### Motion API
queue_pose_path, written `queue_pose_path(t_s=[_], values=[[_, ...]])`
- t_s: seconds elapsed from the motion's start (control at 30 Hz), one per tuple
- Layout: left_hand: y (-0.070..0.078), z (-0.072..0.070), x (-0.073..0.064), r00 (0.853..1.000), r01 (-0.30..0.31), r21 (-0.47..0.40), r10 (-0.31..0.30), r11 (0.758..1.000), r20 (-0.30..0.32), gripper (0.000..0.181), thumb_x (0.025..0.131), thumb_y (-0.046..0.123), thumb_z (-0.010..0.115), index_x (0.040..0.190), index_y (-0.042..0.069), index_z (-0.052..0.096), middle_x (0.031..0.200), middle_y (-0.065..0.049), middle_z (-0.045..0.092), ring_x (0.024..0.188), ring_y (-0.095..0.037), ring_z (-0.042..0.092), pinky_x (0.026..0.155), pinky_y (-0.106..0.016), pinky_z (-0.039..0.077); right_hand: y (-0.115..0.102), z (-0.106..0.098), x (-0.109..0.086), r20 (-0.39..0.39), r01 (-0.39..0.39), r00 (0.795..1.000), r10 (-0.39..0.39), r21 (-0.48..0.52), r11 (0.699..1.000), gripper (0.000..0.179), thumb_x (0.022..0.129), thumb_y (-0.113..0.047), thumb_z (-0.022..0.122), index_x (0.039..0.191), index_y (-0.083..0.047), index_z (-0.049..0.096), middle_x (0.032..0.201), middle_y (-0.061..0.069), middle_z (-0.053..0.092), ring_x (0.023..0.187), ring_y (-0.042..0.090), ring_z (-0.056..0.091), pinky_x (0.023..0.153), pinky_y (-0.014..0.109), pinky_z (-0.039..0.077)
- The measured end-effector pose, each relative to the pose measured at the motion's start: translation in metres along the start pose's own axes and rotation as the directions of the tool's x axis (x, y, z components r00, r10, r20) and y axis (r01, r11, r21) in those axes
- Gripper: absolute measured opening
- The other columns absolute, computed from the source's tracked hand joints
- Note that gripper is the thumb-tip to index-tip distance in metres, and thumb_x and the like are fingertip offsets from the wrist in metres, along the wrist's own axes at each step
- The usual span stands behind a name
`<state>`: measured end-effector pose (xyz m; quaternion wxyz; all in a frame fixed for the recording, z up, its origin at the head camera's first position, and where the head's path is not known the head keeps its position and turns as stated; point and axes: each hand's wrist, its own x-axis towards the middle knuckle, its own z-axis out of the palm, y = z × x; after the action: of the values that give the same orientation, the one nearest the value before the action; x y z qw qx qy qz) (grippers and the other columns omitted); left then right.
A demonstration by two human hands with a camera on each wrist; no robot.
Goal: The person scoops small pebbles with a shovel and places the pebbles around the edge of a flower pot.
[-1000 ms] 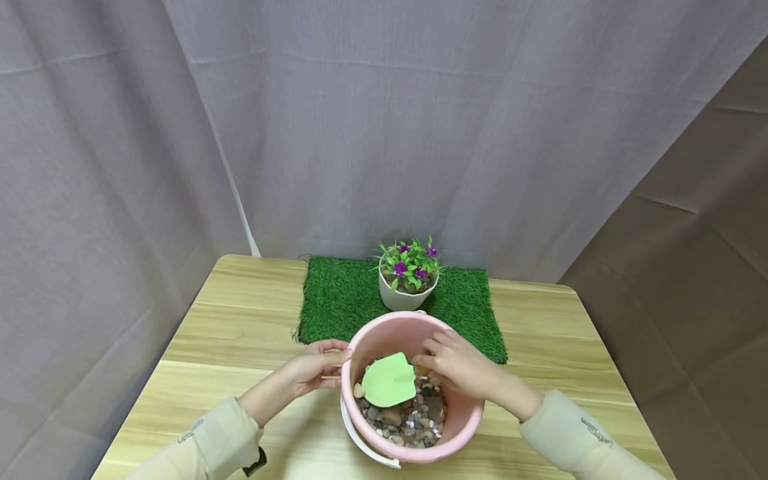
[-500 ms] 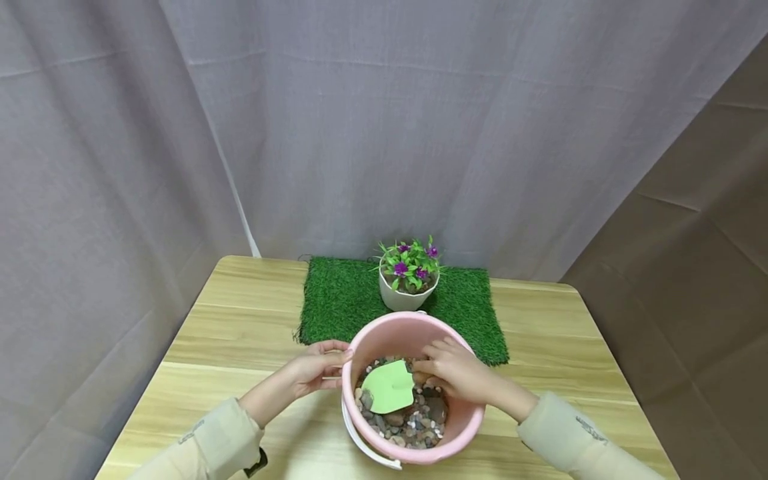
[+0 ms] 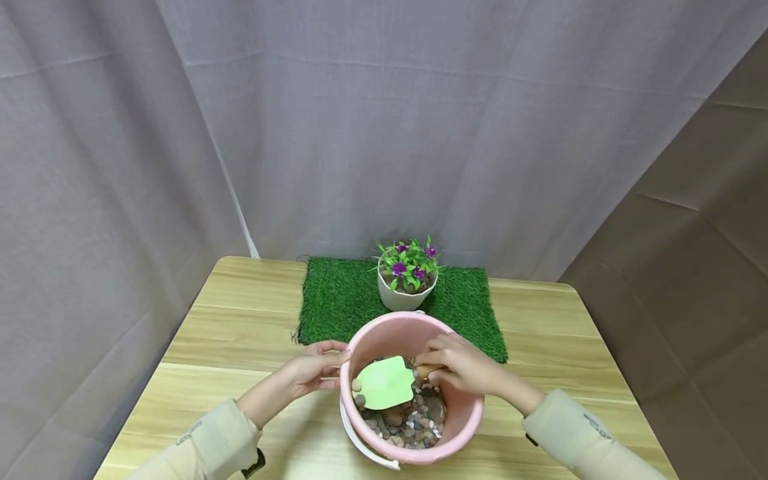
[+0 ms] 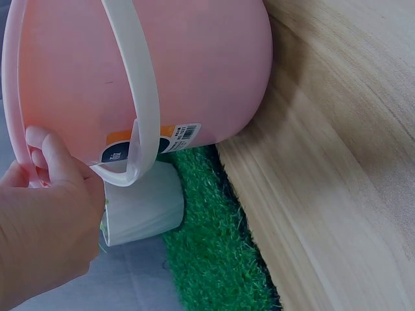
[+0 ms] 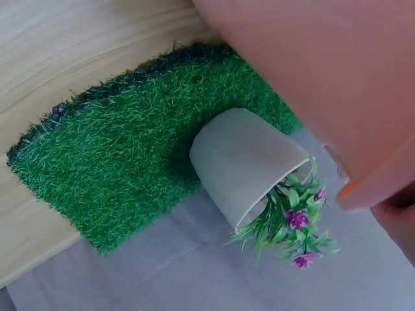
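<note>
A pink bucket [image 3: 432, 456] stands on the table with pebbles [image 3: 414, 427] spread over its bottom. Thumb and fingers of my left hand [image 3: 309, 371] pinch its left rim, which the left wrist view shows closely. Inside the bucket, my right hand [image 3: 461, 364] grips the wooden handle of a trowel with a light green blade [image 3: 387, 383]. The blade points left, low over the pebbles, and a couple of stones show at its left edge. In the right wrist view the bucket's wall [image 5: 324, 71] hides most of the right hand.
Behind the bucket, a white pot [image 3: 403, 300] with purple flowers stands on an artificial grass mat [image 3: 339, 303]. The bucket's white handle [image 3: 366, 450] hangs down at the left front. Grey curtains [image 3: 384, 133] rise behind the wooden table [image 3: 240, 320].
The trowel blade dipped, then rose slightly and shifted left. Its wooden handle now shows more beyond the right fingers. The left hand has stayed at the rim.
</note>
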<state>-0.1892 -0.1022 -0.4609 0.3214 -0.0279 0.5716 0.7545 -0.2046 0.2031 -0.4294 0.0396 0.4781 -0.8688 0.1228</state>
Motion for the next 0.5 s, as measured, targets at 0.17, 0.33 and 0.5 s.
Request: queue_pose_path(t_s=[0.17,0.33,0.5], values=[[0.001,0.000,0.000,1.000,-0.001,0.005,0.001,1.000,-0.006,0.018,0.091,0.013,0.060,0.107,0.008,0.054,0.081,0.002,0.067,0.073,-0.006,0.065,0.068,-0.018,0.060,0.004,-0.006,-0.001,-0.039,0.012,0.999,-0.011,0.037,0.999,0.029,0.078,-0.017,0.071,0.107,-0.014,0.070,0.094,-0.003,0.065,0.087,0.012,0.058,0.079,0.034,0.052],[0.000,-0.001,0.001,1.000,-0.006,0.010,0.007,1.000,-0.008,0.020,0.092,0.013,0.060,0.109,0.006,0.053,0.078,0.004,0.069,0.072,-0.007,0.066,0.067,-0.019,0.060,0.006,-0.017,-0.001,-0.064,0.002,0.998,0.002,0.060,0.998,0.028,0.080,-0.014,0.069,0.108,-0.011,0.070,0.100,0.000,0.067,0.091,0.015,0.060,0.081,0.037,0.051],[-0.001,-0.001,0.001,1.000,-0.003,0.021,0.003,1.000,-0.018,0.020,0.091,0.014,0.060,0.108,0.006,0.055,0.080,0.006,0.070,0.074,-0.006,0.066,0.068,-0.019,0.060,0.011,-0.024,-0.004,-0.085,-0.028,0.996,0.033,0.057,0.998,0.028,0.079,-0.012,0.070,0.107,-0.010,0.070,0.103,0.003,0.068,0.092,0.018,0.060,0.083,0.040,0.051]])
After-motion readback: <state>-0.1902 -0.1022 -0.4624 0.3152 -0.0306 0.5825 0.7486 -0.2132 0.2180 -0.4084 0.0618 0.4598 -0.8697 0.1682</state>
